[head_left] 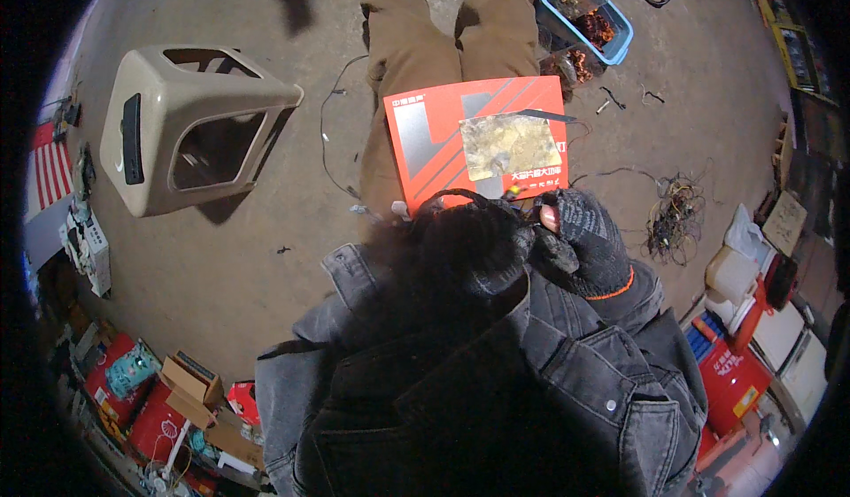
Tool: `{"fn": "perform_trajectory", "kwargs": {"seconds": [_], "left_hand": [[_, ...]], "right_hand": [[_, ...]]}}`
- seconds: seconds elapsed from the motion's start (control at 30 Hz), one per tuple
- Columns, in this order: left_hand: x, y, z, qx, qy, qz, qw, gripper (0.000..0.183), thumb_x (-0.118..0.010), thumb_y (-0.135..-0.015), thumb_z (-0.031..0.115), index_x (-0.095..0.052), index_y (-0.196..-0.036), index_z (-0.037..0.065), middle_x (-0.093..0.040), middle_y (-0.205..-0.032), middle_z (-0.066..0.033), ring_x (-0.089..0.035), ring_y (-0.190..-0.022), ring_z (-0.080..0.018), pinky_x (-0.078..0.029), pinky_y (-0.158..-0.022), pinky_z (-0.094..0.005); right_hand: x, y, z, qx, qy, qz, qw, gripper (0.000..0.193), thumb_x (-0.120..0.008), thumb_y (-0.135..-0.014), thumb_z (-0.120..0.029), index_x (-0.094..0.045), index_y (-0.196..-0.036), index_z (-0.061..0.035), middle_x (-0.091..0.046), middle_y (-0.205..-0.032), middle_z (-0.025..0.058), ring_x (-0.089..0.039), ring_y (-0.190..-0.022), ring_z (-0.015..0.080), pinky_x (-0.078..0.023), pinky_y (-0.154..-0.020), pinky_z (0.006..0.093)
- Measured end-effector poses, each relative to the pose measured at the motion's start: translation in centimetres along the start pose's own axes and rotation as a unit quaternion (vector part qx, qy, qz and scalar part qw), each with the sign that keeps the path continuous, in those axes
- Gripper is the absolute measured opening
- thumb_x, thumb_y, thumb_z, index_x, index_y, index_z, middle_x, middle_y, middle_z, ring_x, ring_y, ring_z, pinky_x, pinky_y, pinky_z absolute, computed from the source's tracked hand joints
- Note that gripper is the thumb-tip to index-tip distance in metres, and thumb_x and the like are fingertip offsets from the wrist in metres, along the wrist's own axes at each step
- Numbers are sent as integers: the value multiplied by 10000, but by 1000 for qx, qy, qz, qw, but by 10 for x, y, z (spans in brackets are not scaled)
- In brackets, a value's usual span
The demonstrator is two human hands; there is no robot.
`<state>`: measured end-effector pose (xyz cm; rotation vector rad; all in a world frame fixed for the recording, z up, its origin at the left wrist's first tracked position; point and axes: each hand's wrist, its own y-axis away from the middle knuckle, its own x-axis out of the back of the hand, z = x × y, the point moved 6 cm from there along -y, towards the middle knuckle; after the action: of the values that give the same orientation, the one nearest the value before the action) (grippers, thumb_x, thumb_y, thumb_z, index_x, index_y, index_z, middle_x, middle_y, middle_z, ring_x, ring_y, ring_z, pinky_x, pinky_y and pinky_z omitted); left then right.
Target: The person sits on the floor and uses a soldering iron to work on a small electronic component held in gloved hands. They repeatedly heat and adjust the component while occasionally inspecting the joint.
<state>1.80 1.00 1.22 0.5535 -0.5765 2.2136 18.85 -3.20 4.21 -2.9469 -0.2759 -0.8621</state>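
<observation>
Beige plastic housing [190, 125] lies on bare concrete floor [266, 231]. Left hand [474, 249] in black knit glove: fingers' state indiscernible. Red flat cardboard box [434, 143] rests on lap. Right hand [584, 240] fingers pinch a thin black wire [469, 196]. Blue plastic bin [620, 37] beyond.

Board [434, 147] on lap; bin [620, 32] right, housing [190, 125] left.

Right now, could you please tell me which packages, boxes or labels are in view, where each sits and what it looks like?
Flat red box: on the person's lap, rectangular, red with grey-black diagonal panels, a crumpled patch on top.
Brown cardboard box: lower left on the floor, open flaps.
Red boxes: lower right edge, blocky, with pale label patches.
Blue plastic tub: top right, by the person's leg, rectangular.
</observation>
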Motion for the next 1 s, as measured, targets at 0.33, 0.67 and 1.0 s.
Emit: {"fn": "perform_trajectory", "kwargs": {"seconds": [0.33, 0.67, 1.0], "left_hand": [[5, -3, -6, 14, 37, -1, 999, 292, -592, -884, 153, -597, -1159, 58, -610, -1119, -129, -599, -1031, -264, -481, -894, -397], [-48, 9, -8, 14, -5, 29, 999, 247, -575, -887, 136, -618, -1120, 66, -627, -1064, -108, -616, -979, -254, -500, -846, -384], [-60, 7, -11, -16, -81, 77, 994, 191, -565, -883, 130, -650, -1048, 85, -653, -974, -80, -638, -893, -229, -519, -777, -358]], "right_hand": [[15, -12, 4, -279, -649, 97, 701, 414, -473, -985, -315, -442, -616, -129, -354, -456, -28, -332, -419, 93, -300, -452, 247], [16, -26, 3, -243, -224, 6, 944, 309, -497, -962, -272, -587, -814, -17, -552, -737, 70, -496, -631, 194, -413, -655, 308], [12, -31, -12, -188, -101, -18, 977, 129, -618, -832, -133, -625, -918, -38, -633, -949, 153, -611, -881, 351, -489, -712, 421]]}}
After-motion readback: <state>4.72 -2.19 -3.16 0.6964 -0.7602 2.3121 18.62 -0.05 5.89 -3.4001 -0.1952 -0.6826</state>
